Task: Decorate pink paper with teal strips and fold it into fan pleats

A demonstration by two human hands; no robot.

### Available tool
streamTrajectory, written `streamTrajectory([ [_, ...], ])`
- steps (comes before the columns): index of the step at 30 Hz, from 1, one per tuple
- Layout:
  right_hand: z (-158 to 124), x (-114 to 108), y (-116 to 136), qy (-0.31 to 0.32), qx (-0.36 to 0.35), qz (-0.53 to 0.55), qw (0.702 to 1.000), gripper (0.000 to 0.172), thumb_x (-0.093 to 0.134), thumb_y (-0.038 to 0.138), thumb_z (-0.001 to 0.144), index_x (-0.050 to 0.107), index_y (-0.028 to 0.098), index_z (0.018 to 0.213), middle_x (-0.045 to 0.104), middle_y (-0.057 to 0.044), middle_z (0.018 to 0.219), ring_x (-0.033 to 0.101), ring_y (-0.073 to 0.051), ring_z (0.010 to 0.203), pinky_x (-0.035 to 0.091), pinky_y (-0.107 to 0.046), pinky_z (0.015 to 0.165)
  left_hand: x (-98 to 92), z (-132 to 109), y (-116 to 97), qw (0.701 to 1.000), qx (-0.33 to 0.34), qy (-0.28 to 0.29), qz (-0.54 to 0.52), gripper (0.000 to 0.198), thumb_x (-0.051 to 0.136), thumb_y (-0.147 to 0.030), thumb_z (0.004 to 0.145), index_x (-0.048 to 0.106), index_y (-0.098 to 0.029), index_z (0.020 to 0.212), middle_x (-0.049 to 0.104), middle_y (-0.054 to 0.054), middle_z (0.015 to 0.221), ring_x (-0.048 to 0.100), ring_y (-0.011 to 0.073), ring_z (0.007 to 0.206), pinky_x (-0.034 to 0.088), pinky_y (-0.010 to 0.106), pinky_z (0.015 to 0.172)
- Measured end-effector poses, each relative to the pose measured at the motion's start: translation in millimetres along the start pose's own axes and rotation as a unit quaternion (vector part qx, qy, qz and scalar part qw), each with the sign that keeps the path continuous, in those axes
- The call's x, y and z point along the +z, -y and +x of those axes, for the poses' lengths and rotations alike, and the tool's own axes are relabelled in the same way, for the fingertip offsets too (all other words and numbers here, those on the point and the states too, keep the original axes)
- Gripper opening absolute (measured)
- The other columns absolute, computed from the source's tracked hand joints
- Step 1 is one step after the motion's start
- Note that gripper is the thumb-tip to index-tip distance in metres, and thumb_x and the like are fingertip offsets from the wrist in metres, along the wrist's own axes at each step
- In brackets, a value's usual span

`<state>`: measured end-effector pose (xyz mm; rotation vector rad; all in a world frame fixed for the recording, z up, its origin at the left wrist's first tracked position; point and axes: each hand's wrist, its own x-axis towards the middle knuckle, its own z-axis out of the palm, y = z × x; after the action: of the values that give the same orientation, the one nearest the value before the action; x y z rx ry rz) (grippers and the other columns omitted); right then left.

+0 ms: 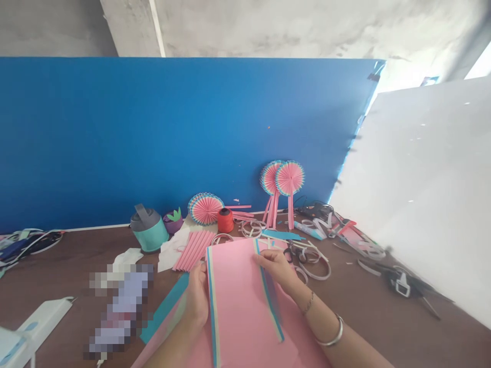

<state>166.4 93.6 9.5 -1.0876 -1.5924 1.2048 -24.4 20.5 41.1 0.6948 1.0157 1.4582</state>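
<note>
A pink paper sheet [236,301] with blue and cream stripes along both long sides is held up in front of me. My left hand [197,294] is closed on its left edge, near the top corner; part of the fingers is hidden behind the paper. My right hand [276,263] pinches the upper right edge, thumb and forefinger at the striped border [270,299]. Lower down, that border stands away from the sheet at an angle. Beneath lie more pink paper [303,337] and a teal sheet [164,309].
Behind the sheet are pleated pink rolls [195,249], a red thread spool [225,221], a round paper fan [206,208] and upright fans [290,179]. A teal pot [149,230] stands left. Scissors [297,253] and paper strips [320,268] lie right; a power strip [46,319] lies far left.
</note>
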Motion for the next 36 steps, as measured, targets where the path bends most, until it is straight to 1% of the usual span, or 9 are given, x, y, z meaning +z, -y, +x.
streamTrajectory([
  [4,-0.3,-1.7,-1.6,0.018,0.007,-0.016,1.000,0.056,0.059,0.060,0.074,0.025,0.021,0.053,0.016,0.005,0.059,0.015,-0.009,0.057,0.011,-0.026,0.052,-9.1,7.0,3.8,0.995,0.034,-0.062,0.075,0.035,0.069,-0.051,0.068,0.057,-0.018,0.068,0.055,-0.005,0.056,0.049,0.0122,0.054,0.037,0.023,0.053],
  [7,-2.2,-2.3,3.8,0.024,0.012,-0.011,1.000,0.055,0.057,0.061,0.075,0.025,0.021,0.055,0.016,0.005,0.061,0.015,-0.010,0.057,0.013,-0.025,0.051,-17.9,13.9,10.5,0.989,0.035,-0.091,0.112,0.049,0.071,-0.057,0.064,0.040,-0.020,0.054,0.033,-0.010,0.047,0.029,0.0066,0.046,0.023,0.021,0.047],
  [10,-3.2,-2.5,9.2,0.019,0.002,0.028,0.999,0.053,0.049,0.065,0.078,0.029,0.021,0.056,0.021,0.005,0.061,0.020,-0.010,0.057,0.018,-0.024,0.051,-22.4,17.4,13.9,0.985,0.052,-0.096,0.132,0.055,0.070,-0.059,0.063,0.035,-0.020,0.050,0.028,-0.010,0.047,0.025,0.0061,0.047,0.020,0.021,0.047],
  [14,-0.9,-2.2,6.3,-0.003,-0.008,0.045,0.999,0.051,0.059,0.058,0.074,0.032,0.020,0.054,0.021,0.005,0.060,0.019,-0.010,0.057,0.018,-0.024,0.052,-21.3,16.9,13.3,0.989,0.036,-0.070,0.127,0.047,0.071,-0.058,0.062,0.049,-0.018,0.052,0.044,-0.007,0.048,0.041,0.0097,0.049,0.030,0.023,0.051],
  [17,1.1,-1.8,1.7,-0.015,0.005,0.042,0.999,0.051,0.063,0.055,0.071,0.030,0.020,0.053,0.019,0.006,0.059,0.017,-0.009,0.056,0.014,-0.025,0.051,-17.7,15.2,10.7,0.996,0.018,-0.050,0.078,0.040,0.073,-0.054,0.061,0.066,-0.016,0.071,0.064,0.001,0.065,0.059,0.0189,0.067,0.042,0.028,0.064],
  [22,1.1,-4.1,5.7,-0.033,0.027,0.061,0.997,0.050,0.064,0.056,0.068,0.033,0.020,0.052,0.021,0.006,0.057,0.018,-0.009,0.055,0.015,-0.025,0.051,-12.1,12.7,1.5,0.999,0.032,0.029,0.028,0.039,0.064,-0.050,0.073,0.071,-0.016,0.089,0.072,0.006,0.090,0.062,0.0248,0.090,0.045,0.034,0.082],
  [27,0.2,-8.9,13.4,-0.068,0.044,0.110,0.991,0.050,0.067,0.055,0.066,0.035,0.021,0.052,0.021,0.008,0.054,0.017,-0.008,0.050,0.014,-0.024,0.048,-12.7,13.2,-3.6,0.992,-0.028,0.079,0.097,0.037,0.071,-0.048,0.067,0.070,-0.016,0.085,0.072,0.006,0.083,0.064,0.0235,0.081,0.046,0.033,0.076],
  [32,2.2,-15.0,12.8,-0.143,0.010,0.130,0.981,0.051,0.068,0.055,0.067,0.032,0.022,0.052,0.020,0.008,0.051,0.016,-0.008,0.048,0.014,-0.025,0.046,-20.8,17.8,4.9,0.978,-0.072,0.085,0.179,0.037,0.074,-0.052,0.062,0.063,-0.017,0.054,0.064,0.002,0.055,0.057,0.0171,0.054,0.041,0.028,0.058],
  [36,4.8,-18.2,8.8,-0.193,0.008,0.152,0.969,0.050,0.070,0.054,0.065,0.035,0.021,0.052,0.025,0.008,0.048,0.019,-0.007,0.046,0.018,-0.025,0.044,-26.7,24.1,13.5,0.974,-0.065,0.105,0.191,0.035,0.075,-0.051,0.060,0.068,-0.016,0.058,0.068,0.004,0.061,0.060,0.0200,0.059,0.044,0.030,0.061],
])
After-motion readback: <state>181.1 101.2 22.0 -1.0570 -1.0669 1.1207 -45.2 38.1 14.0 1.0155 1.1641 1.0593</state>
